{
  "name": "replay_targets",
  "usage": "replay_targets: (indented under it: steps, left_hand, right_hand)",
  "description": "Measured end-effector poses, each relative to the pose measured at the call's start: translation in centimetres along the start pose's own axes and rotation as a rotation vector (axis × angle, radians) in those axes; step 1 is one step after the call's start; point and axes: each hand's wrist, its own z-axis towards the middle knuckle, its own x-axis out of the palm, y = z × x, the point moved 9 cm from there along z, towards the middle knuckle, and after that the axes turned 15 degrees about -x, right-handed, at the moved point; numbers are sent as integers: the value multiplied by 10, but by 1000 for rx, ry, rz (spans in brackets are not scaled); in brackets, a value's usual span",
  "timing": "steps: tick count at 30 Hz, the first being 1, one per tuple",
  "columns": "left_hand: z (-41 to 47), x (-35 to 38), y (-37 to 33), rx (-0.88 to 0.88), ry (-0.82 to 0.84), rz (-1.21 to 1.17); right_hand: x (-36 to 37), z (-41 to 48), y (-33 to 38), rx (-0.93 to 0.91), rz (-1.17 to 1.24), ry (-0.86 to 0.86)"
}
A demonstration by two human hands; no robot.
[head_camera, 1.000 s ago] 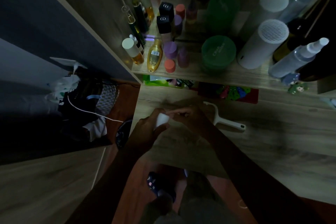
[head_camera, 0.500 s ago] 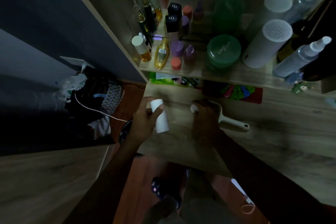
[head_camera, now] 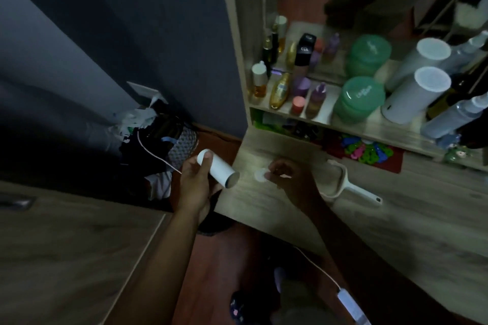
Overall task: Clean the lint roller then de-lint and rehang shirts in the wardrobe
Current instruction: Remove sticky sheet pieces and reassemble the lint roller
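My left hand [head_camera: 195,185] grips a white lint roll [head_camera: 219,168], a tube held out past the left edge of the wooden desk [head_camera: 396,224], its hollow end facing right. My right hand [head_camera: 290,179] rests on the desk with its fingertips pinching a small white round cap [head_camera: 260,174] that lies on the wood. The white lint roller handle frame [head_camera: 348,187] lies on the desk just right of my right hand, its grip pointing right. No shirts are in view.
A shelf [head_camera: 343,126] behind the desk carries several bottles, two green tubs [head_camera: 359,99] and white cylinders [head_camera: 417,95]. Coloured clips [head_camera: 364,150] lie under it. A dark pile with a white cable [head_camera: 158,145] sits on the floor at left. A cable and adapter [head_camera: 348,301] hang near my legs.
My hands have come apart: the left carried the roll out to the left of the desk, the right went down onto the desk with the small cap. The camera shifted left.
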Motion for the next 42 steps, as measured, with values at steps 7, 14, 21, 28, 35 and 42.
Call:
replay_targets:
  steps: [7, 14, 21, 28, 35, 42]
  left_hand:
    - [-40, -48, -18, 0, 25, -233]
    - [-74, -58, -45, 50, 87, -292]
    - [-85, -57, -60, 84, 79, -281]
    - [-80, -41, -65, 65, 88, -300]
    - [-77, -22, -78, 69, 84, -281]
    - [-68, -11, -88, 82, 27, -307]
  right_hand:
    - [70, -28, 118, -122, 213, 146]
    - [94, -34, 167, -233, 198, 162]
    - [93, -30, 186, -289, 185, 139]
    - [80, -17, 187, -339, 81, 125]
    - [69, 3, 189, -381, 64, 147]
    - [63, 30, 183, -375, 87, 154]
